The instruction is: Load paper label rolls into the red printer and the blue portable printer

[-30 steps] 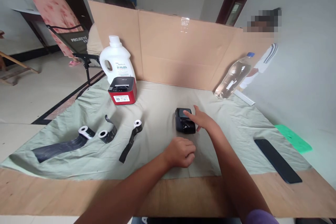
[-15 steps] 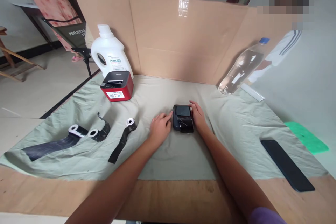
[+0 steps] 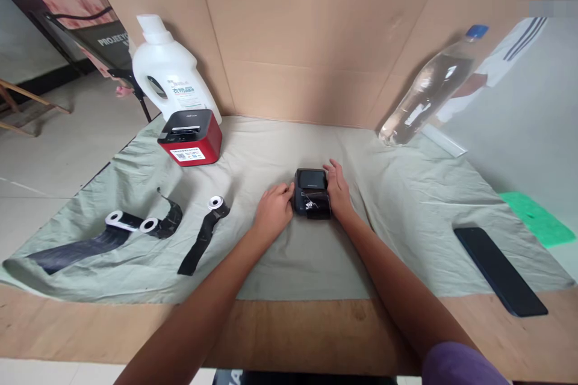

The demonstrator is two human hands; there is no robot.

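A small black device [image 3: 311, 183] lies in the middle of the green-grey cloth [image 3: 311, 271], with a strip of glossy black film over its near half. My left hand [image 3: 274, 209] rests on the cloth at the device's left side, its fingers bent together and touching the edge. On the right side, my right hand [image 3: 339, 191] lies against the device with its fingers apart; its palm is turned inward. Neither hand is wrapped round it. Three rolls with black film, one of them [image 3: 215, 204] nearest the left hand, lie to the left.
A red and black box-shaped printer [image 3: 192, 141] stands before a white detergent bottle [image 3: 174, 78]. A clear bottle [image 3: 428, 93] leans on the cardboard [image 3: 307, 42]. A dark phone [image 3: 501, 271] lies at right, beyond it a green item [image 3: 539, 216]. A person's sleeve [image 3: 519, 48] shows behind.
The view has tilted down, so the cardboard's top edge is mostly out of frame. Both hands stay beside the device, which keeps its place on the cloth.
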